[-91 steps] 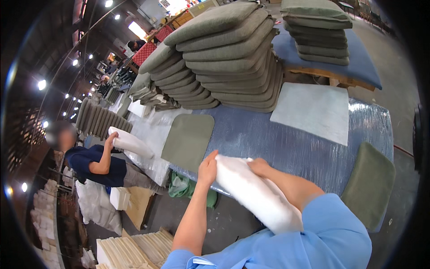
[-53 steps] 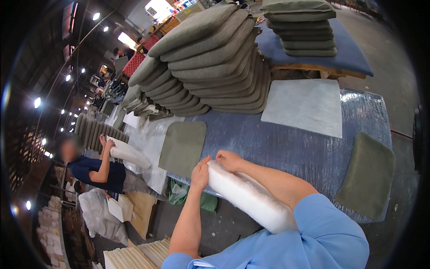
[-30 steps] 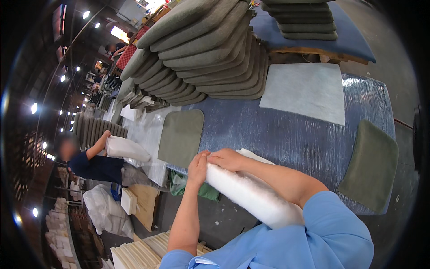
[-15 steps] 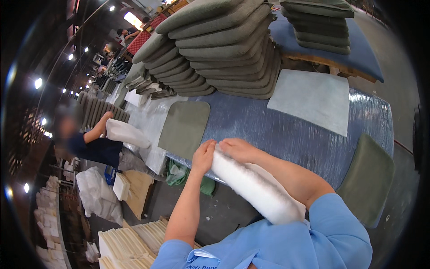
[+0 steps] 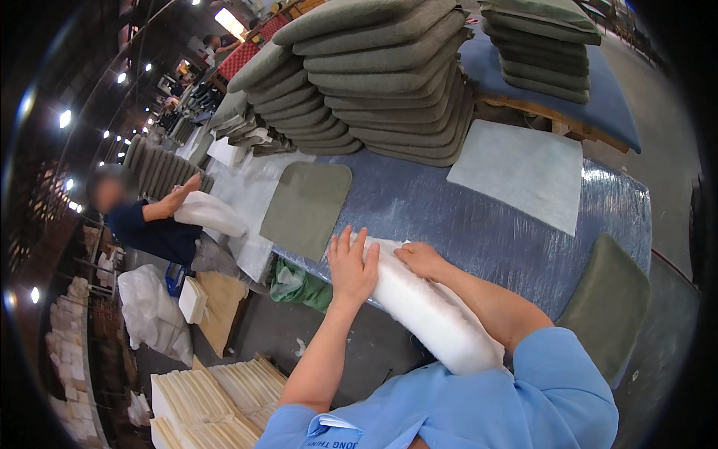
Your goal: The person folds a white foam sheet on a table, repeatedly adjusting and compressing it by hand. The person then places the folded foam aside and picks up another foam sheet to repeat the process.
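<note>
At table edge | left hand (image 5: 350,268) flat, right hand (image 5: 421,260) on white foam roll (image 5: 434,314)

Landmark: blue, glossy table cover (image 5: 486,224). On it, a flat olive-green cushion cover (image 5: 307,209), a pale grey-white sheet (image 5: 523,172) and stacked olive-green cushions (image 5: 381,75). At its near edge, a white fibre pad (image 5: 437,314). Against its right end, another olive-green cushion (image 5: 609,307). Below it, a light-blue sleeve (image 5: 553,389) and cream stacked sheets (image 5: 217,389).
</note>
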The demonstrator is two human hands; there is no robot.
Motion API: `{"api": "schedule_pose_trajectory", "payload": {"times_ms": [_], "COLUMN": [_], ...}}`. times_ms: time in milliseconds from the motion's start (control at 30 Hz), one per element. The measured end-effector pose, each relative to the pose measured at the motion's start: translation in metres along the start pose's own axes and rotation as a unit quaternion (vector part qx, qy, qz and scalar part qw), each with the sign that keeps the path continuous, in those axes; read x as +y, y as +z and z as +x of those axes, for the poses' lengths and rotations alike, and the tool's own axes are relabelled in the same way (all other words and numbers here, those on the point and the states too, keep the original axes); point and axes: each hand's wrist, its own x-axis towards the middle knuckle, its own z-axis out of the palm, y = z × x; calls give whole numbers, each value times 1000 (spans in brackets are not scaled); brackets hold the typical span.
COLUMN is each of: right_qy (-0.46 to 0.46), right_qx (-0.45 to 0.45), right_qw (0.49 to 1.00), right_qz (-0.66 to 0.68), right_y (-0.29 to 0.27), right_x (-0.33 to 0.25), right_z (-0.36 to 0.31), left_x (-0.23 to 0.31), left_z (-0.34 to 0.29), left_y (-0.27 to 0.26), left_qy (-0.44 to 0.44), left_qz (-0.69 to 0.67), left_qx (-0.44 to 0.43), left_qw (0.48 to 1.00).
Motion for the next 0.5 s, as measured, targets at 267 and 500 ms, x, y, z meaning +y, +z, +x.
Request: {"api": "schedule_pose_trajectory", "payload": {"times_ms": [267,500], "right_qy": [-111,-58], "right_qx": [-16,-72], "right_qw": [991,996], "right_qz": [71,6], "right_y": [-15,-15], "right_x": [-51,-24], "right_z": [-36,-36], "left_x": [16,24], "left_z": [20,16], "left_y": [-17,-19], "left_qy": [-63,-82], "left_qz": [71,-5], "left_qx": [-137,-28], "left_qw": [986,996]}}
